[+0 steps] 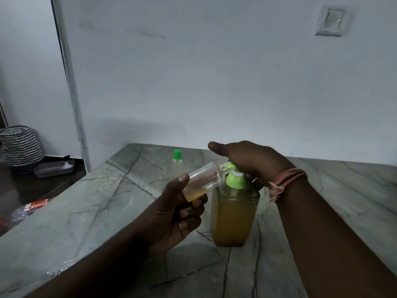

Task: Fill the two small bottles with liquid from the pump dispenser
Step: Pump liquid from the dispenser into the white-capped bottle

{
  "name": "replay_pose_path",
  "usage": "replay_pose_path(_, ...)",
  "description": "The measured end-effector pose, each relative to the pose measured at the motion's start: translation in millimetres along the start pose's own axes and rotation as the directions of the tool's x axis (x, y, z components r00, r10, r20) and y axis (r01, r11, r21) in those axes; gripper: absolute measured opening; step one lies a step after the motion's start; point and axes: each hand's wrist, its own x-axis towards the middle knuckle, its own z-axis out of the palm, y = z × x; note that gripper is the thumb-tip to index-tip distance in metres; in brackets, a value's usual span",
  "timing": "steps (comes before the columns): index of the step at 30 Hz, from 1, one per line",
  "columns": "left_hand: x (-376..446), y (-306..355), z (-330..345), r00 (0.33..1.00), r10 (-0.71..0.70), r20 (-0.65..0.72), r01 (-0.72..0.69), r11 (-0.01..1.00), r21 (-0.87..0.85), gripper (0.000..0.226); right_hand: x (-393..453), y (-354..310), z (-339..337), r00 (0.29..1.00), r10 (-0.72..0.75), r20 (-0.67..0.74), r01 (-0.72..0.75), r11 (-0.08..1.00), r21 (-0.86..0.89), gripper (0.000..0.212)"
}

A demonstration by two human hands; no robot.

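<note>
Head view: pumping amber liquid into a tilted small bottle [200,181].

The left hand [178,214] grips the clear plastic bottle nearly on its side, neck against the nozzle, likely so the liquid runs in; a little already pools at its base. The right hand [249,160] presses flat, fingers straight, on the green pump dispenser [235,211], a squarish translucent container standing on the veined stone worktop [107,201]. The second bottle [177,163], green-capped, stands behind.
</note>
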Motion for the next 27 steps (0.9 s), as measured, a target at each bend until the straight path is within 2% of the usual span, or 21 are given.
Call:
replay_pose_path(2, -0.2, -0.5, 1.0, 1.000, -0.002, 0.008, 0.002, 1.000, -0.016, 0.067, 0.4, 2.8, -0.1, 1.000, 0.016, -0.008, -0.015, 0.998, 0.066, 0.076)
replay_pose_path(4, 0.3, -0.7, 1.0, 1.000, 0.005, 0.014, -0.004, 1.000, -0.022, 0.068, 0.9, 4.2, 0.3, 1.000, 0.022, -0.010, -0.021, 0.994, 0.110, 0.083)
replay_pose_path(7, 1.1, -0.4, -0.2, 1.000, 0.010, 0.007, -0.010, 1.000, -0.004, 0.068, -0.9, 1.8, -0.1, 1.000, 0.004, -0.003, -0.004, 0.994, 0.109, 0.075)
replay_pose_path(11, 0.6, 0.7, -2.5, 1.000, 0.007, 0.002, -0.007, 1.000, 0.006, 0.067, -0.4, -1.6, 1.2, 1.000, -0.017, 0.004, 0.017, 1.000, -0.002, 0.070)
replay_pose_path(18, -0.2, -0.4, -2.1, 1.000, -0.002, 0.014, 0.002, 1.000, -0.008, 0.064, -1.8, 2.5, 0.3, 1.000, 0.006, -0.011, -0.005, 0.994, 0.108, 0.081)
replay_pose_path(23, 0.9, 0.3, -1.0, 1.000, -0.002, 0.002, 0.002, 1.000, 0.002, 0.066, 0.6, -2.0, 0.1, 0.999, -0.041, -0.019, 0.041, 0.999, -0.005, 0.063)
replay_pose_path(27, -0.4, 0.7, 0.4, 1.000, 0.005, -0.022, -0.005, 1.000, 0.013, 0.068, 4.3, -0.7, 0.9, 1.000, -0.016, -0.020, 0.015, 1.000, -0.022, 0.059)
